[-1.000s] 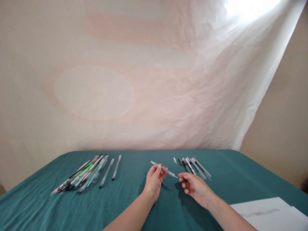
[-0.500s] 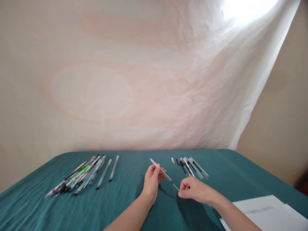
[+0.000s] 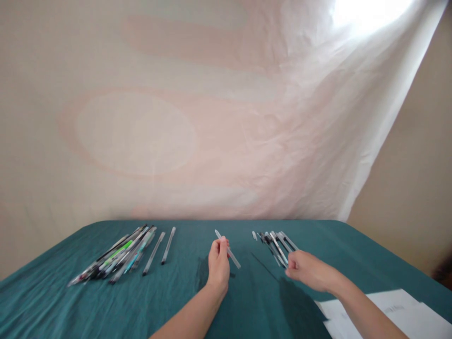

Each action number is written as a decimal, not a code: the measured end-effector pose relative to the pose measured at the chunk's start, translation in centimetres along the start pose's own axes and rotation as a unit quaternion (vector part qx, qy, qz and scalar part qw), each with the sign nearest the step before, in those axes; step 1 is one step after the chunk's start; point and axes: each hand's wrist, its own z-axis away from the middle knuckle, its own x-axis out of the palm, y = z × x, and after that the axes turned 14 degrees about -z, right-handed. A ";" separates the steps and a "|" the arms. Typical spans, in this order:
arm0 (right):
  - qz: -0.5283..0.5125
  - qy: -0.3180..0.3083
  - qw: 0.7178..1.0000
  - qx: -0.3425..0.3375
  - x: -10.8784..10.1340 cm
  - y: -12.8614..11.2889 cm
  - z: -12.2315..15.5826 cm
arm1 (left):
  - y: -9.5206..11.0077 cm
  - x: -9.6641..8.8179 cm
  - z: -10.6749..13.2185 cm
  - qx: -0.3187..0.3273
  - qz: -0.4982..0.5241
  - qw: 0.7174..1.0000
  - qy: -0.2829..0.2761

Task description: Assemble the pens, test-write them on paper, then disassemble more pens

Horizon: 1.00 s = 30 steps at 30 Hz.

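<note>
My left hand (image 3: 219, 263) is closed on a clear pen barrel (image 3: 233, 258), held slanted above the cloth with its pale tip up to the left. My right hand (image 3: 305, 269) is closed, just in front of a small row of pens (image 3: 278, 245) on the right. It grips a thin pen refill, which is hard to make out against those pens; a narrow straight shadow falls on the cloth to its left. A gap separates the barrel from my right hand.
A pile of mixed pens (image 3: 118, 256) lies on the left, with two clear pens (image 3: 154, 253) beside it. A small clear cap (image 3: 254, 235) lies near the right row. White paper sheets (image 3: 399, 313) rest at the front right of the green cloth (image 3: 183, 301).
My right hand has moved right, drawing the refill out of the barrel. My left hand has shifted slightly left with the barrel.
</note>
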 end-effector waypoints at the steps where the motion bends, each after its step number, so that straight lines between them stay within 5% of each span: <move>1: 0.008 0.009 1.000 0.007 0.2 -0.1 -0.3 | 0.0 0.0 0.0 0.001 -0.002 1.000 -0.005; 15: 0.133 0.027 0.987 0.091 2.0 -2.3 -4.7 | 0.3 0.1 0.4 0.011 -0.014 0.999 -0.050; 30: 0.104 -0.006 0.992 0.065 2.8 -2.8 -4.3 | -0.1 0.1 0.2 0.022 -0.048 0.997 -0.060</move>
